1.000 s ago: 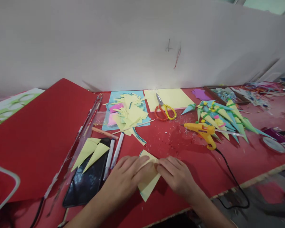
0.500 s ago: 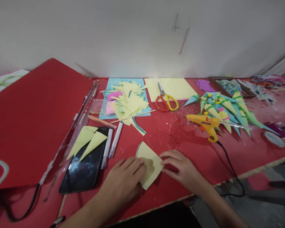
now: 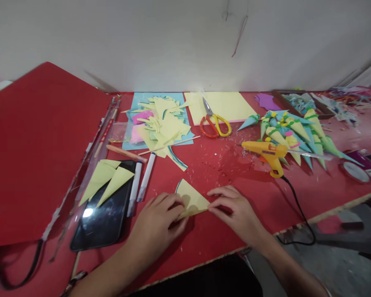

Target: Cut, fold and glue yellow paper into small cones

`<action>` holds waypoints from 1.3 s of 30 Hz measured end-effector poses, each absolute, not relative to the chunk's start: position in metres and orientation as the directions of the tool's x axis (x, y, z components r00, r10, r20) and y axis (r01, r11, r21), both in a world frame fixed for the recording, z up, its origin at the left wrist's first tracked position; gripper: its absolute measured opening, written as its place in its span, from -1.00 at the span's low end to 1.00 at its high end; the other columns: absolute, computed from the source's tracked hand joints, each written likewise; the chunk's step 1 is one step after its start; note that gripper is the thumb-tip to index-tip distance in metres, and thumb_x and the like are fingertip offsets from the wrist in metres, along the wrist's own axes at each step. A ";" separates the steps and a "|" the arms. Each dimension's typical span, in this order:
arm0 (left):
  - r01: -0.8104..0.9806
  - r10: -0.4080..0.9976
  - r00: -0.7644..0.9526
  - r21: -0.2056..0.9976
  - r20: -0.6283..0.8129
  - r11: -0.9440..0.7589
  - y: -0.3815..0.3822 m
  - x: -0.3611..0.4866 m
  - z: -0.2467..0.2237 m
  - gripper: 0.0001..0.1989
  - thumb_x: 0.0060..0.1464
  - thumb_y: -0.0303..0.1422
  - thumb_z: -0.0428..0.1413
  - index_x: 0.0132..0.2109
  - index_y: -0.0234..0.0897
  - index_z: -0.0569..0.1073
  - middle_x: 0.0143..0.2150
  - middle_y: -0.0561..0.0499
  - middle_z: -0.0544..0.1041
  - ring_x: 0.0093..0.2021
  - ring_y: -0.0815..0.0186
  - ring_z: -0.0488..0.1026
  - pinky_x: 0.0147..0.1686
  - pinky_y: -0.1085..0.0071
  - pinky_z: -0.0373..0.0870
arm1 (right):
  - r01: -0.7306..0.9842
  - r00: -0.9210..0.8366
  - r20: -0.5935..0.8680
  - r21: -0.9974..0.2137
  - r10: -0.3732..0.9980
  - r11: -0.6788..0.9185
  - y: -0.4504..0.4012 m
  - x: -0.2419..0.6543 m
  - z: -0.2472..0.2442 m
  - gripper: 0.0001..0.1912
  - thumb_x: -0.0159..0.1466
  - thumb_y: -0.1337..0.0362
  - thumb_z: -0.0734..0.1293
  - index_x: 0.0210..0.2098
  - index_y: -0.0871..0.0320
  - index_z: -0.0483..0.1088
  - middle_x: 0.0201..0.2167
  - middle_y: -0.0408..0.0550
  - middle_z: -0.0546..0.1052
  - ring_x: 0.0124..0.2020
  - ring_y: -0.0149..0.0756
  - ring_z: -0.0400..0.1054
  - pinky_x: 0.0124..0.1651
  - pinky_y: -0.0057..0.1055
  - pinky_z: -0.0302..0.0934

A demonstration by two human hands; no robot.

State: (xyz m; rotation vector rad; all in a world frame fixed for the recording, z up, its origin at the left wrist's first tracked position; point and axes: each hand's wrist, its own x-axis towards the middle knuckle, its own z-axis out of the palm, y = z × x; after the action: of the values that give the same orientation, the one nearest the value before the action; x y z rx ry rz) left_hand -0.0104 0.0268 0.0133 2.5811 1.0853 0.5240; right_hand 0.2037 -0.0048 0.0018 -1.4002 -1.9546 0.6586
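A pale yellow piece of paper [image 3: 191, 197] with a curved, blue-lined edge lies near the front of the red table [image 3: 216, 231]. Its near edge is curled up and over. My left hand [image 3: 163, 212] grips that curled edge at the left, fingers bent round it. At the paper's right corner, my right hand [image 3: 231, 206] pinches the tip between thumb and fingers. To the left, yellow paper cones [image 3: 116, 185] rest on a black phone [image 3: 105, 227], beside two white markers [image 3: 146, 177].
Scissors [image 3: 214, 123] lie behind the paper, near yellow scraps [image 3: 170, 128]. An orange glue gun [image 3: 264, 152] with a trailing cord sits right, before a pile of decorated cones [image 3: 297, 132]. A red board [image 3: 43, 156] stands left.
The near edge of the yellow paper has been lifted and curled over, away from me. My left fingers have closed round it, and my right hand now pinches the corner.
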 end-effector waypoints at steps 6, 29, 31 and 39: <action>0.585 0.751 0.634 0.519 0.187 -0.623 0.031 -0.014 0.010 -0.84 0.04 -0.39 0.04 -0.38 -0.24 0.52 -0.33 0.01 0.52 -0.34 0.29 0.40 -0.36 0.34 0.30 | 0.652 -0.159 0.213 -0.711 0.964 0.264 -0.005 0.202 0.000 -0.94 0.15 0.37 0.32 -0.46 0.12 0.42 -0.25 -0.07 0.47 -0.20 -0.31 0.32 -0.15 -0.36 0.22; 0.585 0.743 0.624 0.485 0.243 -0.650 0.029 -0.011 0.006 -0.82 0.06 -0.36 0.02 -0.45 -0.26 0.46 -0.33 0.02 0.53 -0.35 0.31 0.41 -0.35 0.35 0.30 | 0.680 -0.276 0.198 -0.651 0.940 0.337 -0.004 0.209 0.003 -0.90 0.24 0.33 0.24 -0.40 0.13 0.36 -0.21 -0.08 0.44 -0.18 -0.32 0.29 -0.12 -0.34 0.14; 0.592 0.743 0.620 0.472 0.250 -0.653 0.029 -0.011 0.006 -0.80 0.07 -0.37 0.00 -0.48 -0.27 0.44 -0.32 0.01 0.53 -0.35 0.32 0.42 -0.36 0.37 0.30 | 0.683 -0.260 0.194 -0.656 0.946 0.322 -0.005 0.208 0.002 -0.91 0.24 0.32 0.24 -0.39 0.12 0.35 -0.21 -0.09 0.44 -0.18 -0.32 0.29 -0.11 -0.34 0.14; 0.606 0.754 0.617 0.475 0.225 -0.638 0.028 -0.012 0.004 -0.79 0.06 -0.38 0.01 -0.50 -0.26 0.40 -0.29 0.01 0.53 -0.30 0.31 0.43 -0.33 0.36 0.30 | 0.693 -0.263 0.188 -0.646 0.946 0.321 -0.005 0.208 0.003 -0.91 0.24 0.32 0.23 -0.38 0.11 0.36 -0.20 -0.08 0.45 -0.17 -0.31 0.30 -0.11 -0.32 0.16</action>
State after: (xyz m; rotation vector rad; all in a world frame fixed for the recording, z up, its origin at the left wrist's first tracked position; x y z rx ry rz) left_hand -0.0116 0.0282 0.0044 2.4909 1.0904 0.5831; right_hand 0.2082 -0.0053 0.0035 -1.4398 -2.0422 0.6020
